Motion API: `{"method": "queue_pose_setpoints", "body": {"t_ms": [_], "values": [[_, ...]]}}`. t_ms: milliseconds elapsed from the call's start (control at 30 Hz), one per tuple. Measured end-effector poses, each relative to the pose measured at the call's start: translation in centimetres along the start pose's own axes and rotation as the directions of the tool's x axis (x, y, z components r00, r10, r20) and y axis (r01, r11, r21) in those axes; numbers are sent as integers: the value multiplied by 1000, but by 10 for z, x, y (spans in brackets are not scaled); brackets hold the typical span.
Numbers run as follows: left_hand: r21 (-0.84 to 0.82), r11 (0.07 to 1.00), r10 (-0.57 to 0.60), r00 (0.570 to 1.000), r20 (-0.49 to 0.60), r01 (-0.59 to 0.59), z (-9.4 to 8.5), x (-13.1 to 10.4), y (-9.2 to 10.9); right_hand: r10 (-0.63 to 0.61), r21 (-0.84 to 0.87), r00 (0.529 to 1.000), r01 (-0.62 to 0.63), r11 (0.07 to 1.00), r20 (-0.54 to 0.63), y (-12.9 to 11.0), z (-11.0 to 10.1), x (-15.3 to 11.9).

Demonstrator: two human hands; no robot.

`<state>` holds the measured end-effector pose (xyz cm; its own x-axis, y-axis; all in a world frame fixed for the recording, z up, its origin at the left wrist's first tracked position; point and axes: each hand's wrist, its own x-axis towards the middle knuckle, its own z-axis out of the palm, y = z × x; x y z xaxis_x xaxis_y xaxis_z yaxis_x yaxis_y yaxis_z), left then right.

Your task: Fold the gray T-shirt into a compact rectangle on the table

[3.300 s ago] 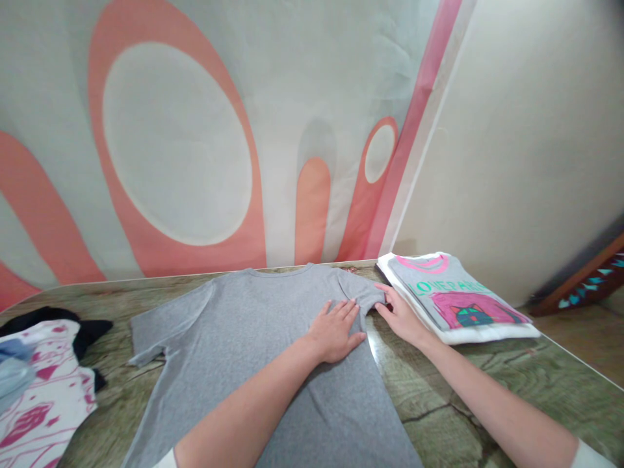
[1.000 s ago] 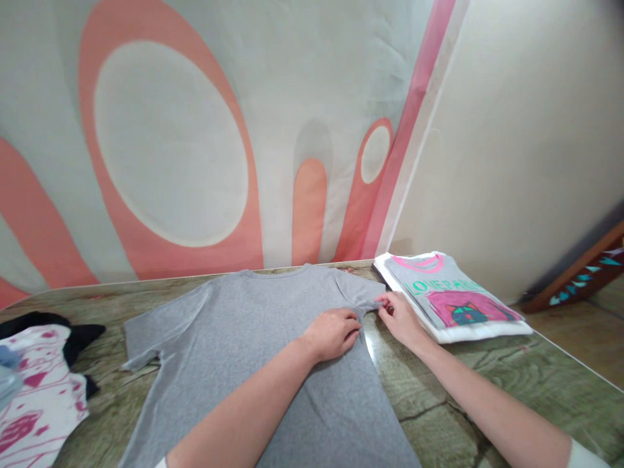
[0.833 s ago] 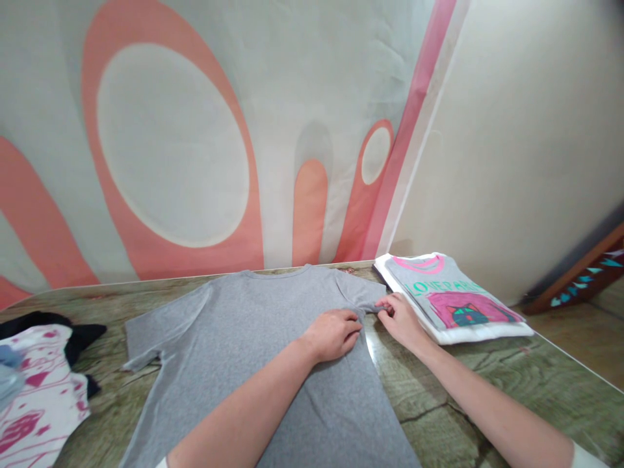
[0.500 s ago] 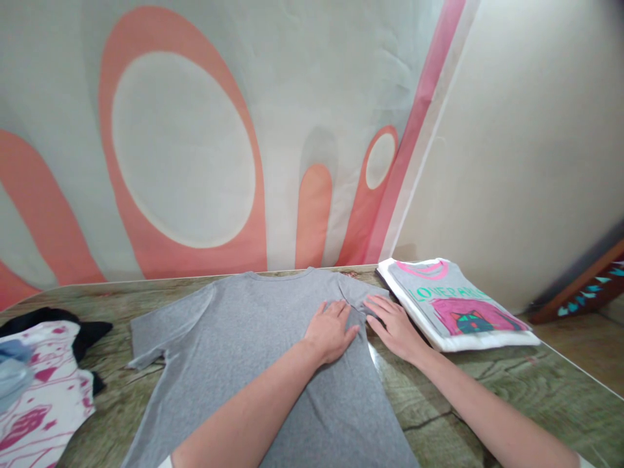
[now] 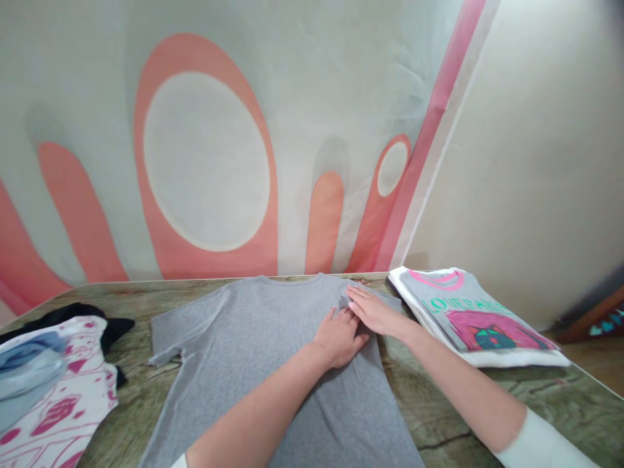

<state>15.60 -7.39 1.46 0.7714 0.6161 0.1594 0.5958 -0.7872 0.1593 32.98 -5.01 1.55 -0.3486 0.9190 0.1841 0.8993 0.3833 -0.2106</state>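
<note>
A grey T-shirt (image 5: 253,351) lies spread out on the wood-patterned table, its neckline at the far edge and its hem beyond the bottom of the view. My left hand (image 5: 340,337) rests flat on the shirt's upper right part, fingers stretched out. Just beyond it, my right hand (image 5: 374,310) lies over the right shoulder and sleeve, fingers extended, its fingertips close to those of the left. The right sleeve is partly hidden beneath that hand. Neither hand grips the cloth.
Folded shirts (image 5: 480,318) are stacked at the right, a pink cat print on top. At the left lies a loose pile of clothes (image 5: 73,390), white-and-pink, blue and black. A wall with pink shapes (image 5: 205,260) rises behind the table (image 5: 141,383).
My right hand has moved left and away from me, from the sleeve onto the shoulder area. My left hand stays on the shirt. The camera view has turned slightly left.
</note>
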Motion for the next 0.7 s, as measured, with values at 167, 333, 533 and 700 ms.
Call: {"method": "queue_pose_setpoints", "body": {"t_ms": [167, 333, 533, 700], "values": [[85, 955, -283, 959, -35, 285, -4, -2, -21, 105, -18, 990, -104, 994, 90, 1, 21, 37], [72, 925, -371, 927, -54, 374, 7, -5, -43, 161, -56, 981, -155, 986, 105, 15, 31, 35], [59, 934, -349, 935, -63, 353, 13, -5, -45, 202, -82, 972, -193, 978, 123, 13, 24, 34], [53, 932, -353, 932, -84, 358, 15, -5, -45, 106, -86, 992, -99, 991, 75, -4, 26, 29]]}}
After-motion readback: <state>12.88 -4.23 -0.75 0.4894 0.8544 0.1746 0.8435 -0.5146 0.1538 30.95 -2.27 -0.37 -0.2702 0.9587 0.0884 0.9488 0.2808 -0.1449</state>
